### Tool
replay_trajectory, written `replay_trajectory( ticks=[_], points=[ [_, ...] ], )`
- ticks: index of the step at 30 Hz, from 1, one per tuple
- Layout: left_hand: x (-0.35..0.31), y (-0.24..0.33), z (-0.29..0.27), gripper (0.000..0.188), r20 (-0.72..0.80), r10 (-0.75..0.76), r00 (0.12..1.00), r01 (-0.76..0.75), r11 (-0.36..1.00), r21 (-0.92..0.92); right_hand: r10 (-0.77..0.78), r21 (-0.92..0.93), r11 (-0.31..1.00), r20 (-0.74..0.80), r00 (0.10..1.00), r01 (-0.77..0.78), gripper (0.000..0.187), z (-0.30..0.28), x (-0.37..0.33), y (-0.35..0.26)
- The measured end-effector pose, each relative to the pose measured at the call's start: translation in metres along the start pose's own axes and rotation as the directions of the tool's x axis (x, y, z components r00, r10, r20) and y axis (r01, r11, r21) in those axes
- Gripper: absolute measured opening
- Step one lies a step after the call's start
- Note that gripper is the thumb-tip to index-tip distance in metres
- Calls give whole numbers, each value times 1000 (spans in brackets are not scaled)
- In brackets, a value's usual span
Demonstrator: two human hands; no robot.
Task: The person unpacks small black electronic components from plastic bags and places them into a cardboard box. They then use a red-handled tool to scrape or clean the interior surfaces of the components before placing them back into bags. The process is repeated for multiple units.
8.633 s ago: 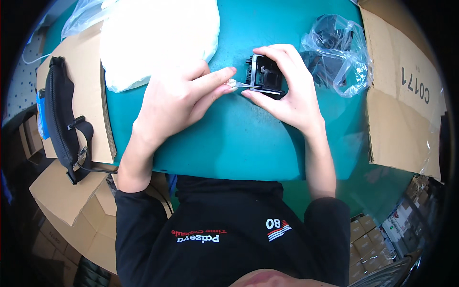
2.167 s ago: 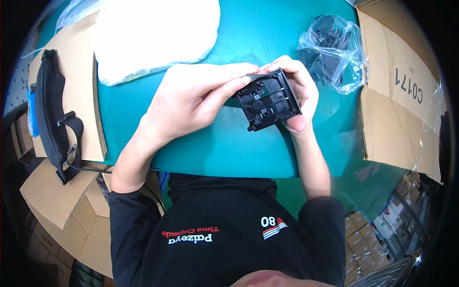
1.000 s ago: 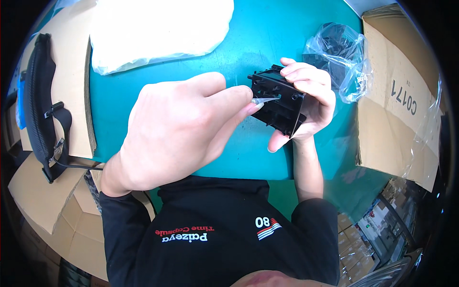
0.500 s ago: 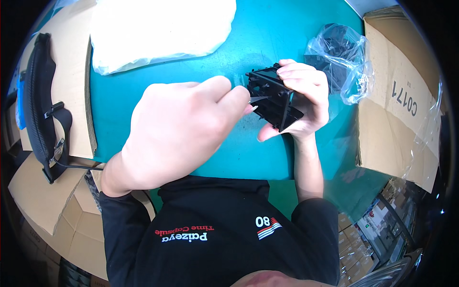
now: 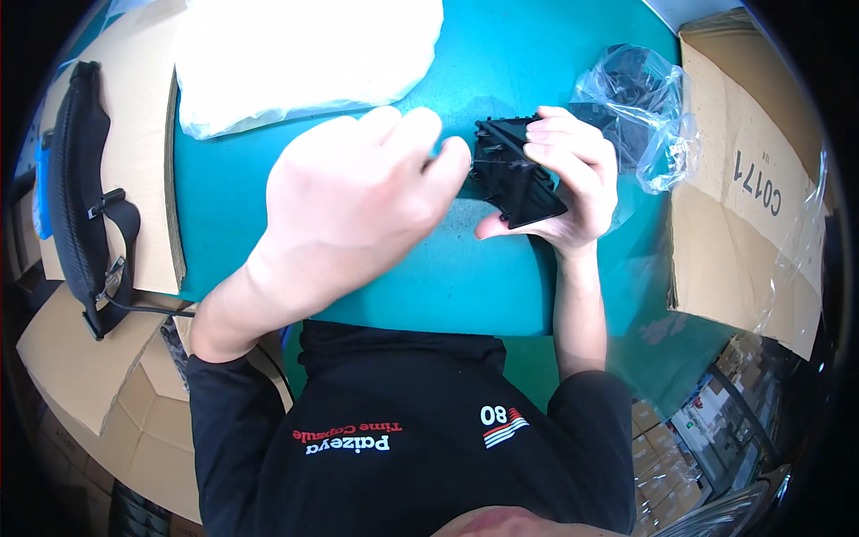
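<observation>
My right hand (image 5: 582, 174) grips a black plastic frame-like part (image 5: 514, 179), its fingers over the far right edge and the thumb below. Small pegs and ribs stand out along the part's left side. Close by that side is my left hand (image 5: 353, 197), curled closed with thumb and forefinger pinched together. A thin light line runs from those fingertips toward the part; what they hold is too small to make out. Both hands are raised over the green tabletop (image 5: 429, 286).
A large white plastic bag (image 5: 304, 63) lies at the far left. Clear bagged black parts (image 5: 635, 112) sit far right beside an open cardboard box (image 5: 743, 188). More cardboard (image 5: 143, 170) bears a black strapped pouch (image 5: 76, 192) on the left.
The black part has tilted in my right hand, so its open frame shows less. My left hand has shifted slightly up, its fingers still pinched near the part.
</observation>
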State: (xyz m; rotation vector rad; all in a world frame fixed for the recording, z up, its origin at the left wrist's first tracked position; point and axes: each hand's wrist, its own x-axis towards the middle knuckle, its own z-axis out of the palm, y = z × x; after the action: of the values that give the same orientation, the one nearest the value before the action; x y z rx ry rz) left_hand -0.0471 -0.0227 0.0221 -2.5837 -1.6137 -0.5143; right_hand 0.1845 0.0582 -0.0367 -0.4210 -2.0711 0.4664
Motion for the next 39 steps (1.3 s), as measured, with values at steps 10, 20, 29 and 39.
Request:
replay_trajectory(
  ticks=[10, 20, 29, 39],
  points=[
    [13, -21, 25, 27, -226, -120, 967, -26, 831, -556, 915, 925, -69, 208, 346, -373, 102, 13, -19, -17],
    [13, -7, 34, 28, -178, -45, 983, -62, 833, -550, 677, 772, -631, 595, 432, -74, 94, 11, -33, -4],
    [12, -4, 33, 29, -148, -52, 988, -29, 865, -500, 687, 787, -603, 594, 419, -129, 95, 9, -32, -6],
    [10, -1, 28, 25, -110, -68, 992, 12, 895, -446, 813, 824, -449, 537, 223, -346, 89, 13, -16, -18]
  ],
)
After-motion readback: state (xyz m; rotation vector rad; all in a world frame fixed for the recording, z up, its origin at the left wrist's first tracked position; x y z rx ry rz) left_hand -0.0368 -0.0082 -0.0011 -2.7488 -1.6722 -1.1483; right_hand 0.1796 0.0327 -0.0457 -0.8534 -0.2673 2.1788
